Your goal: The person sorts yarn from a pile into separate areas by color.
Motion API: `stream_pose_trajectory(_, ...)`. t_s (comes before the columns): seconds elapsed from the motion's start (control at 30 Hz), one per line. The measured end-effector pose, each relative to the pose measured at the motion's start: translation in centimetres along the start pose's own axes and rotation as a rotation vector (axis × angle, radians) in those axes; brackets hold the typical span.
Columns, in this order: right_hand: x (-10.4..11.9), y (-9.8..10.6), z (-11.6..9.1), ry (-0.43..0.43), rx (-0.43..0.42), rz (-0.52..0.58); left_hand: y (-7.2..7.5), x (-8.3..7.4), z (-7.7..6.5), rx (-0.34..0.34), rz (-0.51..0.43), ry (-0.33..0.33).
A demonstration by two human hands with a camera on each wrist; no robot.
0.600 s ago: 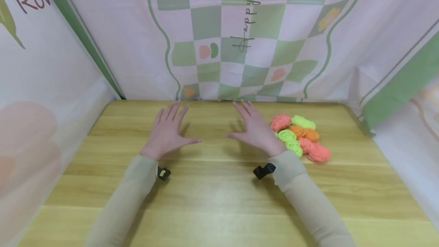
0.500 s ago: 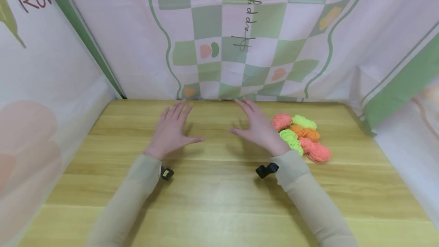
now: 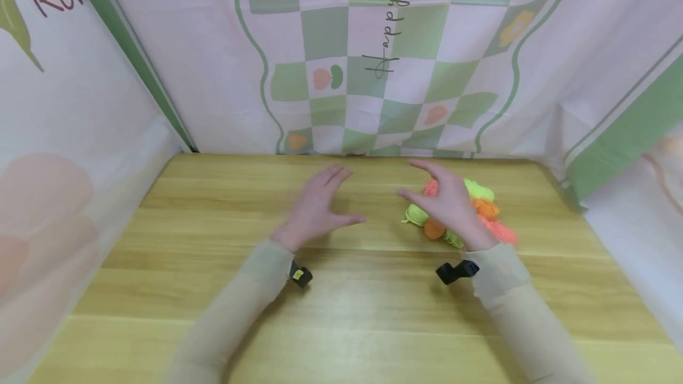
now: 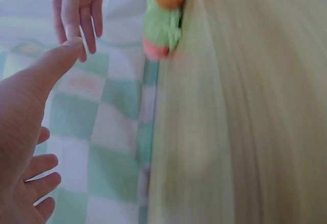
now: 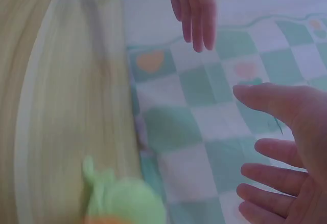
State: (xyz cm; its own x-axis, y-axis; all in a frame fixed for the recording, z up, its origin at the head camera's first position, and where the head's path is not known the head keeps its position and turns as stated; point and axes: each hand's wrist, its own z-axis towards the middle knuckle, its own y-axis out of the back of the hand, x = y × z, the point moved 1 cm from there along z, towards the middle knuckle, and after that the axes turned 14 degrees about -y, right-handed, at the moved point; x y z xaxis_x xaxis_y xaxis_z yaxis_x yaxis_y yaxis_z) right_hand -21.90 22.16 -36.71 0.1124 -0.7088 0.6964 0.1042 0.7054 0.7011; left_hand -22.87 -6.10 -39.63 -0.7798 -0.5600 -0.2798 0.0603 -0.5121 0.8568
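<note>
Shifted right since the earlier frame: left hand [image 3: 315,211], right hand [image 3: 452,203]. Left: fingers spread, holding nothing, well left of the yarn pile [image 3: 487,210]. Right: nearer, fingers parted, also holding nothing, raised over the pile on the desk [image 3: 341,313]; visible skeins [image 3: 479,191] slant far-left to near-right.

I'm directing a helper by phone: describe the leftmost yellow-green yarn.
In the head view, find the wooden table, then the yarn pile partly hidden by the right hand. The yellow-green yarn forms its left tip: farther left than every neighbour, with a short loose end.
</note>
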Motion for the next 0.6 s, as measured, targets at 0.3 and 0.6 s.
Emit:
stream_pose_trajectory(0.3, -3.5, 2.9, -2.5, -0.072, 0.015, 0.009, -3.9, -3.3, 2.3, 0.079, -0.095, -0.076)
stream_pose_trajectory(0.6, -5.2, 4.6, -4.0, -0.073, 0.026, -0.038, -6.6, -5.1, 4.7, 0.132, -0.165, -0.110)
